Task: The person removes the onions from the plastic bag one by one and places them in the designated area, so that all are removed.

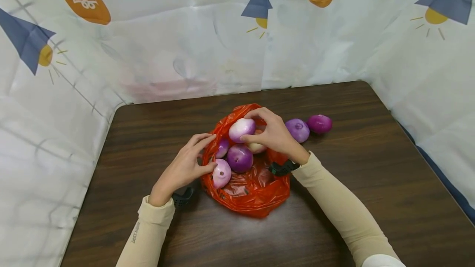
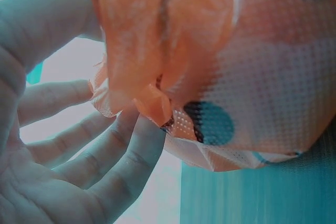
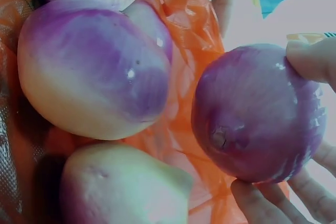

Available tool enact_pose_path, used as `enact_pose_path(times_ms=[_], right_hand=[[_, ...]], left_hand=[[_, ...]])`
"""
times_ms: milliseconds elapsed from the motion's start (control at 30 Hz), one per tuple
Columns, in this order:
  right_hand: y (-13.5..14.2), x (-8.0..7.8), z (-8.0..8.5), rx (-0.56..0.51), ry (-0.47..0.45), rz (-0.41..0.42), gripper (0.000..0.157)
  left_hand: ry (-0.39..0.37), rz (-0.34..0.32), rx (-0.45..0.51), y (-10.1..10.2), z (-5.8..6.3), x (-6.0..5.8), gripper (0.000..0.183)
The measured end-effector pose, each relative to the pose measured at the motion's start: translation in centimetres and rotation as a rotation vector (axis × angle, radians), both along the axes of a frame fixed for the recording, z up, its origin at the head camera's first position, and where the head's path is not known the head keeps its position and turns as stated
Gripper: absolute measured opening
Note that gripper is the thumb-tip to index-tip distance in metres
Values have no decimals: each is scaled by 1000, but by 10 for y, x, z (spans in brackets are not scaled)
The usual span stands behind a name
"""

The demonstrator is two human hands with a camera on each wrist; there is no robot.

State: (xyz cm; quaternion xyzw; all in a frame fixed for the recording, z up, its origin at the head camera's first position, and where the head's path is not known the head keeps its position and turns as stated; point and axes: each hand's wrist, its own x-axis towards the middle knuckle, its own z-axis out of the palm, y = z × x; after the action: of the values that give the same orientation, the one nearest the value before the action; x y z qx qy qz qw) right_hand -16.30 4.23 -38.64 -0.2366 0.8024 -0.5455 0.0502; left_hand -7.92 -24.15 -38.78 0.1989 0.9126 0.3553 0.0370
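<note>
An orange-red plastic bag [image 1: 256, 199] lies with its mouth spread wide on the table, and several peeled onions [image 1: 240, 158] sit inside. My right hand [image 1: 276, 133] grips a white-and-purple onion [image 1: 242, 130] between thumb and fingers, above the others at the bag's far side. In the right wrist view this onion [image 3: 257, 114] shows purple, its root end facing the camera. At the bag's left rim, my left hand [image 1: 187, 164] holds the plastic, thumb inside near a pale onion [image 1: 221, 173]. The left wrist view shows its fingers [image 2: 118, 145] against the bag's outer side [image 2: 262, 87].
Two more peeled purple onions, a lighter one [image 1: 297, 130] and a darker one [image 1: 320, 124], lie on the table right of the bag. The dark wooden table [image 1: 352, 168] backs onto a white patterned sheet [image 1: 311, 52], which also hangs at both sides.
</note>
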Motion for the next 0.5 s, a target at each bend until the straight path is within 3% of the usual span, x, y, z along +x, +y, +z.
enact_pose_path(times_ms=[500], right_hand=[[15,6,9,-43,86,-16,54]], left_hand=[[-12,8,9,1,0,0,75]])
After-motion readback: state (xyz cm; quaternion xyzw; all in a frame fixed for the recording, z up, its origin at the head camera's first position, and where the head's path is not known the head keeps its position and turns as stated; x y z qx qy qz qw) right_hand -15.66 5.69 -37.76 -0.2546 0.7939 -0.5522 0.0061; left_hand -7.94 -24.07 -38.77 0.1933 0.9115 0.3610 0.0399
